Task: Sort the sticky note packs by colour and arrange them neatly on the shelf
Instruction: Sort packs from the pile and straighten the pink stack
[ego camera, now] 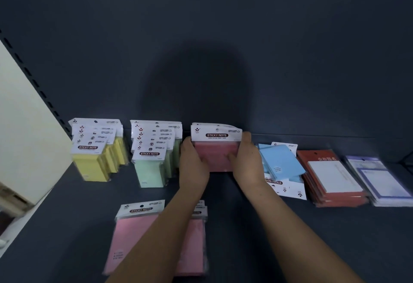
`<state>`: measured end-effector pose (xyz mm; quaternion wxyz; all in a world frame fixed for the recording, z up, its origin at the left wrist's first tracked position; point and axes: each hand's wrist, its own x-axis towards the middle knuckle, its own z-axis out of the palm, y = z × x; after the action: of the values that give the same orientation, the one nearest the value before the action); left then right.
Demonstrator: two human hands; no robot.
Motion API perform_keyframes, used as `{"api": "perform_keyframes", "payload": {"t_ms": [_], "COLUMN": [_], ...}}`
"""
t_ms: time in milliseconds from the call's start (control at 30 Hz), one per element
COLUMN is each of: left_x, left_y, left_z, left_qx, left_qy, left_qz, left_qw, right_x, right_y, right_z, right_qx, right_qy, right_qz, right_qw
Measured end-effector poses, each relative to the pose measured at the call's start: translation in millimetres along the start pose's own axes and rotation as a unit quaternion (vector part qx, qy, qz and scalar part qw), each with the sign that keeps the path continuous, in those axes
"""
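Observation:
Upright pink sticky note packs stand near the back of the dark shelf, and both hands hold them by the sides. My left hand grips the left edge; my right hand grips the right edge with its thumb across the front. A row of yellow packs stands at the far left, and a row of green packs beside it. Two more pink packs lie flat at the shelf front, partly under my left forearm. Blue packs lie flat just right of my right hand.
A stack of red-backed note packs and a stack of purple-bordered packs lie at the right. The dark back panel rises behind the rows. A cream upright panel borders the shelf on the left.

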<state>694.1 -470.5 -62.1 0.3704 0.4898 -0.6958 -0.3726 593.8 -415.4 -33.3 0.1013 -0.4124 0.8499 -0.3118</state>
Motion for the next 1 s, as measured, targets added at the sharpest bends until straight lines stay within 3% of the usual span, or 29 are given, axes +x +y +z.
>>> {"api": "perform_keyframes", "payload": {"t_ms": [300,800,1000], "left_x": [-7.3,-23.3,-23.7], "left_y": [-0.2,0.9,4.5], "left_z": [2.8,-11.0,-15.9], "left_qx": [0.053,0.013,-0.014], "left_qy": [-0.027,-0.004,0.016], "left_qz": [-0.008,-0.029,-0.024], "left_qw": [0.998,0.999,0.999], "right_x": [-6.7,-19.9,-16.6], "right_y": [5.2,12.6,13.0], "right_z": [-2.7,-1.9,-4.4], "right_qx": [0.105,0.137,0.138], "right_qy": [0.011,0.060,0.097], "right_qz": [-0.004,-0.030,-0.079], "right_qw": [0.994,0.988,0.983]}}
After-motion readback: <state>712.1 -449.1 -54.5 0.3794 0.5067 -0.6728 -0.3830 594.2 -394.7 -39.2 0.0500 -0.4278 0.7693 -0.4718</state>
